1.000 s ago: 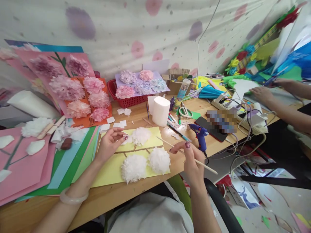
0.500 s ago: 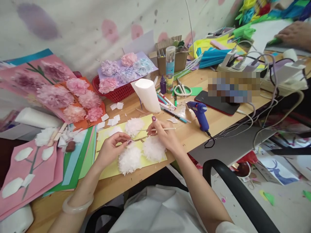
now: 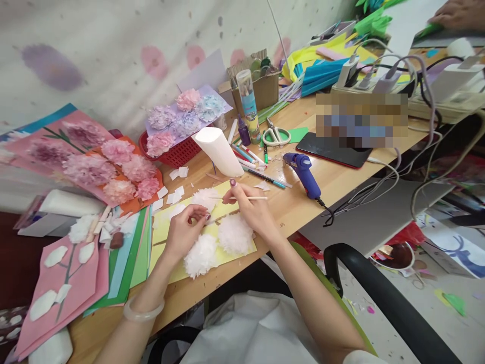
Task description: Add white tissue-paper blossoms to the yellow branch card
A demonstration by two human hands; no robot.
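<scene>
White paper flowers (image 3: 235, 233) sit on a yellow card (image 3: 161, 231) at the centre of the frame, a little below the middle: one toward the card's upper edge, two along its lower edge, with brown branch lines running between them. The card lies on the wooden table (image 3: 273, 217), near the edge closest to the person.

The right hand (image 3: 250, 208), just right of the frame's centre, is closed on a pale thin stick (image 3: 255, 198), pinched between thumb and fingers, the stick's left end pointing toward the upper flower. The left hand (image 3: 185, 230) is over the card's middle, fingers curled and thumb near them; whether they grip anything I cannot tell. A pale bracelet (image 3: 144, 309) circles that wrist.

Just above the card, left of centre, are small white paper squares (image 3: 175, 195), and to their right stands a leaning white roll (image 3: 219, 151). Right of centre lie a blue glue gun (image 3: 303, 172), scissors (image 3: 276, 136) and several markers (image 3: 271, 178). At the lower left, a pink card (image 3: 81, 263) carries white petals. Another person's hand (image 3: 460, 15) shows at the upper right corner of the frame.
</scene>
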